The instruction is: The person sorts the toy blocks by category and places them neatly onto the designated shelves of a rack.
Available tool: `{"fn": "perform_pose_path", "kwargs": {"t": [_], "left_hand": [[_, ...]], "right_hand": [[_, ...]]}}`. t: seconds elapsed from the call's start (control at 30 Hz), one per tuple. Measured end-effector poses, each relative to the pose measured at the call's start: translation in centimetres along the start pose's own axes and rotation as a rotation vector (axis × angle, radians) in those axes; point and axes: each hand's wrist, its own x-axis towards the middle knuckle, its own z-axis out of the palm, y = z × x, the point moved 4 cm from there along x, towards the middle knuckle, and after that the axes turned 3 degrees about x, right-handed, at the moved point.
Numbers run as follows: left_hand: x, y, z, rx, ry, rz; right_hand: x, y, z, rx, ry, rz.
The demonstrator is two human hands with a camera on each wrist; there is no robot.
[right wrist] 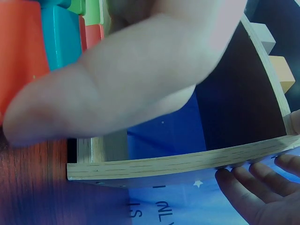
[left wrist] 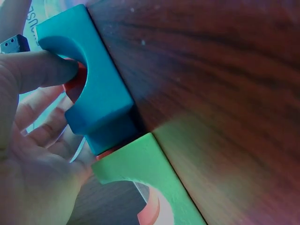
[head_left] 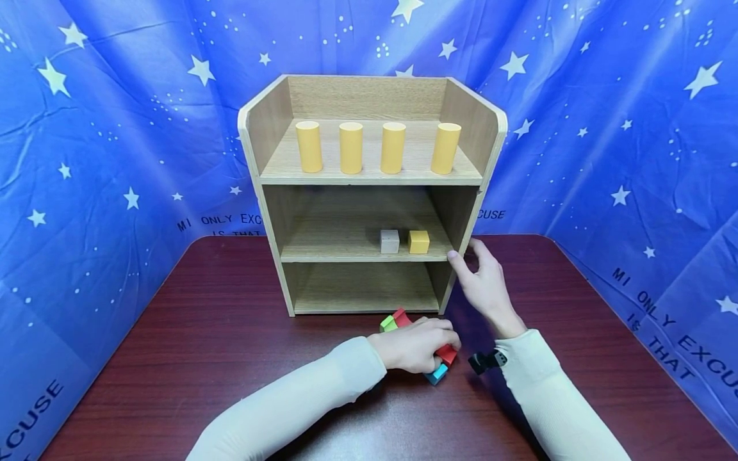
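My left hand (head_left: 418, 344) grips toy blocks with arch cut-outs on the table, just in front of the shelf. Its thumb sits inside the curve of a blue arch block (left wrist: 105, 101); the fingers reach round the far side, by a red block (head_left: 446, 353). A green arch block (left wrist: 140, 159) lies end to end with the blue one. With my right hand (head_left: 487, 288) I hold the right side panel of the wooden shelf (head_left: 369, 96), thumb at its front edge and fingers (right wrist: 255, 183) along the outside. The left hand hides part of the blocks.
On the middle board stand a whitish cube (head_left: 389, 242) and a yellow cube (head_left: 418, 242). Several yellow cylinders, such as the leftmost cylinder (head_left: 309, 147), stand upright in a row on top. A blue starry curtain (head_left: 115, 147) surrounds the dark red table (head_left: 190, 333).
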Motion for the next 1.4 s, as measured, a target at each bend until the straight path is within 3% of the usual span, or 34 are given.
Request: {"fn": "perform_pose_path", "kwargs": {"t": [0.47, 0.67, 1.0, 1.4], "left_hand": [[0.0, -0.3, 0.0, -0.04, 0.02, -0.005], [-0.1, -0.5, -0.8, -0.061, 0.06, -0.008], [-0.5, -0.8, -2.2, -0.11, 0.073, -0.038], [-1.9, -1.2, -3.9, -0.093, 0.113, -0.072]], "right_hand": [[0.0, 0.1, 0.0, -0.003, 0.003, -0.002], [0.0, 0.1, 0.0, 0.0, -0.001, -0.006], [0.0, 0.0, -0.1, -0.006, 0.0, -0.005], [0.0, 0.0, -0.1, 0.0, -0.002, -0.007]]}}
